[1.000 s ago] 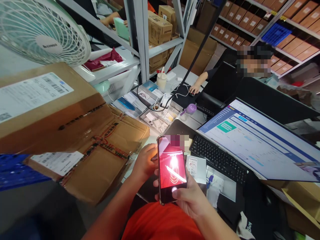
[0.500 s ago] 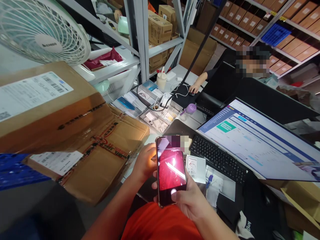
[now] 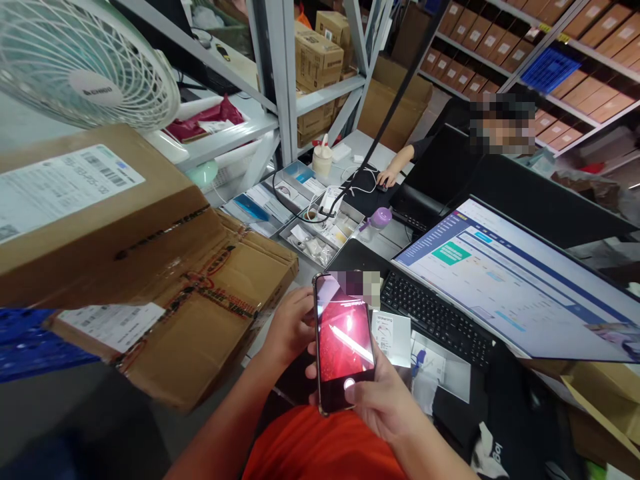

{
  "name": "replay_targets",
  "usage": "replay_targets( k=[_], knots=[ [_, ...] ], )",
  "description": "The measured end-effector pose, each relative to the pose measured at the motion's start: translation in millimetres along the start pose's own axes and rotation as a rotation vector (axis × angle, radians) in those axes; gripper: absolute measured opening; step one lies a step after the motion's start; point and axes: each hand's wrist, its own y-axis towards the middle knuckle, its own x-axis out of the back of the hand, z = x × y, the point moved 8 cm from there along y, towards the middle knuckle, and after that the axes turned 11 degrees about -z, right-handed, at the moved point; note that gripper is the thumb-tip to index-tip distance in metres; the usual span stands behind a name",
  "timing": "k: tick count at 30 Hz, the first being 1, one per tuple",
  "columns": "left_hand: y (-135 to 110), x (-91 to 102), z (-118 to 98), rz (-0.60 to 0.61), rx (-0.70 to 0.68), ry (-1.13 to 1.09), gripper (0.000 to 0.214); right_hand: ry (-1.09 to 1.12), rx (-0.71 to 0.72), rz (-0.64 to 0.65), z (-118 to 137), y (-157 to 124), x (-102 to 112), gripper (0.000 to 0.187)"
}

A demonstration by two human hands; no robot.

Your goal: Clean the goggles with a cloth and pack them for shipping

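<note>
My right hand [image 3: 383, 397] is wrapped round a smartphone [image 3: 345, 353] in a clear-edged case, its thumb beside the round white shutter button. A red picture with a bright white streak fills the phone's screen. Just left of the phone is my left hand [image 3: 289, 325], its fingers curled in towards the back of the phone. Whatever those fingers hold is hidden behind the phone. Right of the phone lie an open white box [image 3: 393, 339] with a printed label and a white tray [image 3: 456, 377] with a small purple-blue item and papers.
Cardboard boxes [image 3: 210, 333] stand at the left beneath a fan [image 3: 95, 73]. A keyboard [image 3: 437, 320] and a lit monitor [image 3: 515, 287] are at the right. Sorting trays [image 3: 320, 230] and a purple-lidded cup [image 3: 381, 217] sit ahead. Across the desk, another person's hand [image 3: 389, 177] rests on a mouse.
The orange glow on my left hand's fingers has gone out. The picture on the phone's screen has shifted slightly. Both hands stay almost in place.
</note>
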Motion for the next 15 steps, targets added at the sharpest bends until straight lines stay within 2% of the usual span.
replay_targets(
  k=[11,15],
  knots=[
    [-0.4,0.2,-3.2,0.011,-0.027,-0.063,0.016,0.022,0.005,0.035,1.3,-1.3,-4.6,0.076],
    [-1.2,0.1,-4.2,0.023,-0.027,-0.076,0.022,0.003,0.011,0.051,2.8,-2.2,-6.0,0.077]
  ],
)
